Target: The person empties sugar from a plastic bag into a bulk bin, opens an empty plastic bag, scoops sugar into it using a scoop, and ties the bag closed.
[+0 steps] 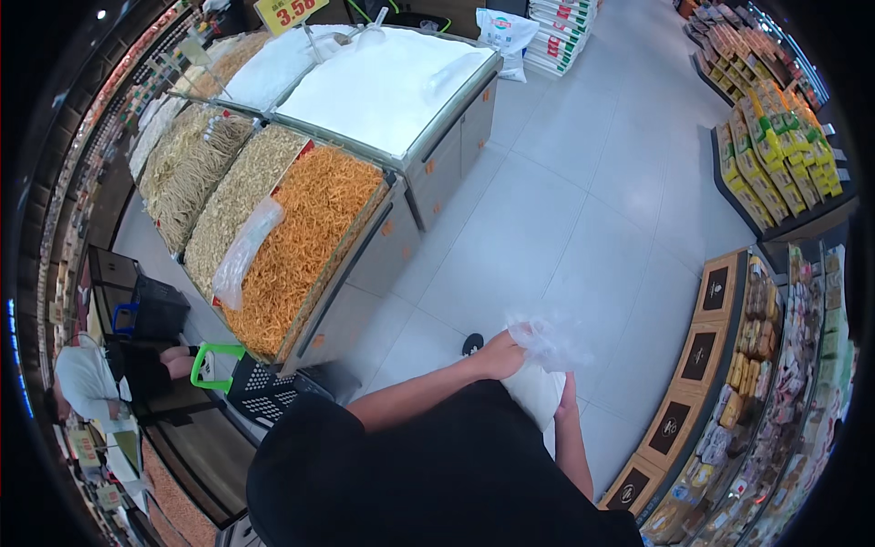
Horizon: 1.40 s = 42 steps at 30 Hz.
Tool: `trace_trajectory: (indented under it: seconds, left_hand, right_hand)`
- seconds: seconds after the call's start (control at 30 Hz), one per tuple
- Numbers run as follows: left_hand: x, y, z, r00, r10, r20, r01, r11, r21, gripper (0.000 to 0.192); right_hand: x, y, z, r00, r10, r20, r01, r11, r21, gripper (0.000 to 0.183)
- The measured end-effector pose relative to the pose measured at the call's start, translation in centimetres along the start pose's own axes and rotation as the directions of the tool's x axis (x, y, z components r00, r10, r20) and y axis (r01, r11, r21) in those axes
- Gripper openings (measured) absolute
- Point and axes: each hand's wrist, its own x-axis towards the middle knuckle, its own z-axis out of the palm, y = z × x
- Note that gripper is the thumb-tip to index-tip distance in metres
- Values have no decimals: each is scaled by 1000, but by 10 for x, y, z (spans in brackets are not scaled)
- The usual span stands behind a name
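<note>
A clear plastic bag of white contents (538, 394) hangs between my hands in front of my body. My left hand (504, 355) is closed around the gathered neck of the bag, and its loose crinkled top spreads out above the fingers. Lower down, my right hand (567, 398) supports the bag's side, its fingers partly hidden behind it. Beyond, at the upper left, stands a bulk-food bin of white granular goods (383, 89) with a scoop (377, 19). Nearer is a bin of orange dried shreds (307, 239), with a roll of clear plastic bags (247, 253) lying across its edge.
A black shopping basket (263, 390) with a green handle stands by the bins at my left. Another person (89, 379) is at the far left. Packaged goods shelves (704, 355) curve along the right. Stacked sacks (557, 34) lie past the bins.
</note>
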Motion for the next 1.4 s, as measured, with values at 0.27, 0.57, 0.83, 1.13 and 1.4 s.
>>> trace_trajectory:
  seconds: [0.27, 0.57, 0.83, 1.13, 1.4]
  left_hand:
    - [221, 66, -83, 996, 8, -90, -9, 1000, -14, 33]
    - [438, 132, -222, 808, 130, -574, -135, 990, 35, 28]
    - [552, 193, -373, 447, 279, -850, -389, 916, 96, 28]
    - [636, 253, -577, 197, 69, -978, -820, 558, -126, 36]
    - [677, 249, -692, 71, -201, -977, -917, 372, -143, 36]
  right_hand:
    - [186, -184, 35, 988, 142, -67, -149, 982, -112, 63]
    - [396, -405, 269, 962, 272, 13, -244, 881, -405, 60]
    - [578, -500, 481, 893, 433, 119, -242, 686, -686, 64]
    - [745, -499, 655, 844, 510, 163, -230, 621, -749, 61]
    - [849, -485, 755, 779, 608, 157, -237, 516, -824, 55]
